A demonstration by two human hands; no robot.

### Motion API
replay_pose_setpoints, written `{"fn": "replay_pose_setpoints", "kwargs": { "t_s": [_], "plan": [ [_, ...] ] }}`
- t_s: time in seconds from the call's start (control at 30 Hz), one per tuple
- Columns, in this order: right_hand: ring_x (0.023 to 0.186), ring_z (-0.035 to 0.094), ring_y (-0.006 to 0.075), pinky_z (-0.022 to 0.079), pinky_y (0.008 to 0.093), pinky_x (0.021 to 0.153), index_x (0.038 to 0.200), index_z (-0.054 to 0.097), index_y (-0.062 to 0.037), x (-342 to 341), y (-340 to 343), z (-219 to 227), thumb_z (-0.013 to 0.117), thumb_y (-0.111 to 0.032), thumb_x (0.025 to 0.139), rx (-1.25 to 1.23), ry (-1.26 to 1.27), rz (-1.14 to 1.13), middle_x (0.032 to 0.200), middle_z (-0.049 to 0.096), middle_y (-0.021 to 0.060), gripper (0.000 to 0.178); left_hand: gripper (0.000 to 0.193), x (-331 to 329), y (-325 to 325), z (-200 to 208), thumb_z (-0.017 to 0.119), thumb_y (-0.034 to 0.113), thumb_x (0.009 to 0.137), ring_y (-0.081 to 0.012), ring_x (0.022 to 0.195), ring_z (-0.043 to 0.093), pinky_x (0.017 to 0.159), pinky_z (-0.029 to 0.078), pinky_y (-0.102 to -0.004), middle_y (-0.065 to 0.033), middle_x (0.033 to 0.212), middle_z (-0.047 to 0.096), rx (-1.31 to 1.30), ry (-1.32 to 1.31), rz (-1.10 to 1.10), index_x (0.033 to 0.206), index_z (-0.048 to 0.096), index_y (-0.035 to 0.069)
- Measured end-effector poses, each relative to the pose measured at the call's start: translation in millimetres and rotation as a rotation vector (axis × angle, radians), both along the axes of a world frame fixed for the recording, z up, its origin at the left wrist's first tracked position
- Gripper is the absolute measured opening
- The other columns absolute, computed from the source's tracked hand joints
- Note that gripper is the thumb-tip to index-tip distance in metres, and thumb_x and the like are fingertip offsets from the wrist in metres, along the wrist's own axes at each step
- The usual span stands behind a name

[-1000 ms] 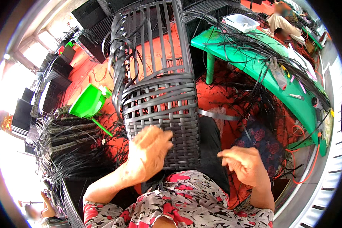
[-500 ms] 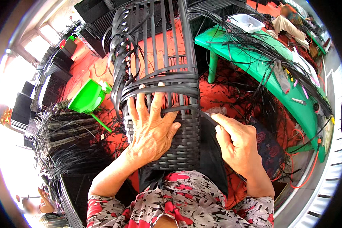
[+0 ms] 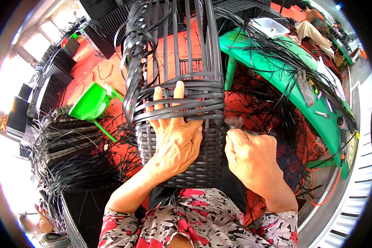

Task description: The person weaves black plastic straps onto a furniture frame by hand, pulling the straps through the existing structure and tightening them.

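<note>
A black woven plastic frame [image 3: 204, 161] stands against my lap, its lower part densely woven and its upper part bare upright strips. My left hand [image 3: 173, 142] lies on its front, fingers stretched out and apart. Two fingertips come up between the loose black crosswise strips [image 3: 194, 102], which pass over those fingers. By the frame's right edge, my right hand [image 3: 252, 159] is closed in a pinch on a black strip, most of it hidden by the fingers. A bundle of curled loose strips [image 3: 134, 62] hangs along the frame's left side.
A green table [image 3: 285, 84] at the right carries heaped black strips and a clear plastic tub [image 3: 270, 28]. A green dustpan [image 3: 91, 103] lies on the red floor [image 3: 95, 70]. Stacked woven pieces [image 3: 66, 132] stand at the left. A person [image 3: 316, 29] sits far right.
My right hand has moved left and slightly down to the frame's edge, drawing the strip in. My left fingers have slid further under the crosswise strips, and its thumb has drawn in.
</note>
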State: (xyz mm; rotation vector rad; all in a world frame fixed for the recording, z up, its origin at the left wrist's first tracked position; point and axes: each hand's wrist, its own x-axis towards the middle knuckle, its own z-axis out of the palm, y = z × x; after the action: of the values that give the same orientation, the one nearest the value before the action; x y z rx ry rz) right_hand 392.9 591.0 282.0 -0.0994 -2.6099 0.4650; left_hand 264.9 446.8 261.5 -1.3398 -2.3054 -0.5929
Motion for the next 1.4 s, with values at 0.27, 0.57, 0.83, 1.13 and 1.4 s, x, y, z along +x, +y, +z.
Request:
{"fn": "replay_pose_setpoints", "kwargs": {
  "t_s": [0.27,0.57,0.83,1.13,1.4],
  "plan": [
    [0.060,0.064,0.0287,0.048,0.0407,0.051,0.085,0.060,-0.0065,-15.6,2.0,-12.7,0.066,-0.012,0.081,0.010,0.143,-0.015,0.075,0.065,0.0100,0.009,0.018,-4.5,1.9,10.3,0.070,0.006,0.075,-0.0515,0.138,0.016,0.111,0.013,-0.0597,-0.0237,0.152,0.027,0.121,-0.169,-0.061,0.093,0.072,0.010],
    [0.074,0.067,0.0260,0.055,0.0332,0.062,0.100,0.066,0.0011,-23.8,-27.2,3.6,0.071,-0.003,0.081,-0.332,0.370,0.207,0.097,0.066,0.0116,0.020,0.009,-23.5,-41.5,38.5,0.070,0.010,0.082,-0.0370,0.128,0.042,0.106,0.029,-0.0453,-0.0208,0.133,0.050,0.297,-0.519,-0.364,0.089,0.066,0.007],
    [0.055,0.059,0.0185,0.048,0.0299,0.053,0.096,0.066,0.0006,-36.5,-31.6,-10.3,0.065,0.002,0.085,-0.576,0.308,0.213,0.076,0.065,0.0122,0.011,0.021,-20.8,-60.1,10.8,0.070,0.003,0.078,-0.0442,0.137,0.031,0.111,0.024,-0.0518,-0.0225,0.140,0.045,0.276,-0.216,-0.253,0.099,0.064,0.004],
    [0.067,0.066,0.0332,0.053,0.0426,0.058,0.086,0.061,0.0002,-51.6,-33.1,-11.3,0.061,-0.006,0.078,-0.017,0.058,0.079,0.077,0.065,0.0161,0.009,0.037,-21.9,-39.4,9.6,0.061,0.000,0.081,-0.0526,0.140,0.013,0.113,0.015,-0.0588,-0.0290,0.152,0.021,-0.011,-0.069,-0.049,0.117,0.065,0.009],
    [0.069,0.064,0.0365,0.052,0.0442,0.058,0.088,0.064,-0.0010,-64.2,-40.4,-18.7,0.067,-0.001,0.079,-0.244,0.254,0.124,0.085,0.065,0.0147,0.010,0.014,-34.6,-35.8,10.3,0.065,-0.005,0.072,-0.0435,0.121,0.046,0.101,0.035,-0.0509,-0.0292,0.138,0.042,0.279,-0.370,-0.123,0.084,0.065,0.001]
  ]
}}
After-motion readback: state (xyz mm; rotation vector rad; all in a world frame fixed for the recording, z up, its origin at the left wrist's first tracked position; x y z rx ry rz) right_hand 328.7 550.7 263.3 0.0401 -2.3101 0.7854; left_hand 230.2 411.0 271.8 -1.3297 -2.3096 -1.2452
